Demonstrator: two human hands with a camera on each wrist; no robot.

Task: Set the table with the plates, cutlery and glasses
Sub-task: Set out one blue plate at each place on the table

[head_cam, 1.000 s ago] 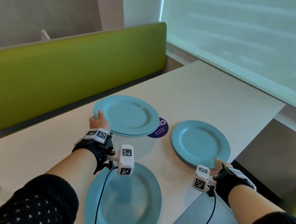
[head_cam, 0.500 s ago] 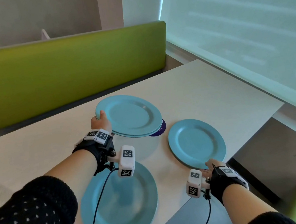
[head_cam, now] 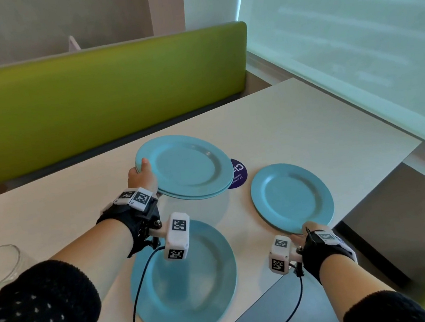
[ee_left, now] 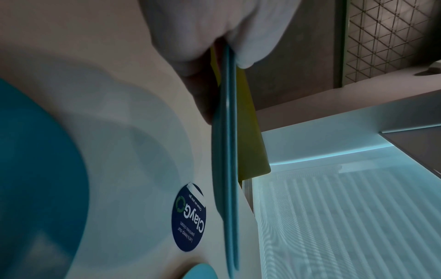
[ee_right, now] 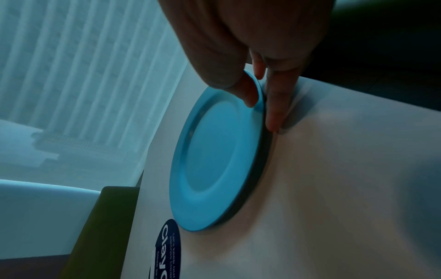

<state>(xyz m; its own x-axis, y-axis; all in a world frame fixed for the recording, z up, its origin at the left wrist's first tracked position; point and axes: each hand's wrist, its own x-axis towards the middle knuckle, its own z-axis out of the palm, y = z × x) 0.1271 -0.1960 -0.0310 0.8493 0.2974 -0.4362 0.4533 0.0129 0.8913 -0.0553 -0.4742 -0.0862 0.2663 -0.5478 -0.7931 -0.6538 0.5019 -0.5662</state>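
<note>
Left hand (head_cam: 140, 177) pinches two stacked plates (head_cam: 187, 165) aloft; slack fingers (ee_left: 248, 47) risk slippage. Right hand (head_cam: 303, 232) pinches plate (head_cam: 292, 197) near counter (head_cam: 309, 121) edge; nudge topples it.

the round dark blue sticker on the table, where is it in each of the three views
Head: the sticker lies mid-frame on the white table, partly hidden under the held stack of plates.
Left wrist: low centre, just left of the stack's edge, printing upside down.
Right wrist: bottom edge, cut off, below the single plate.
Shared landmark: the green divider.
</note>
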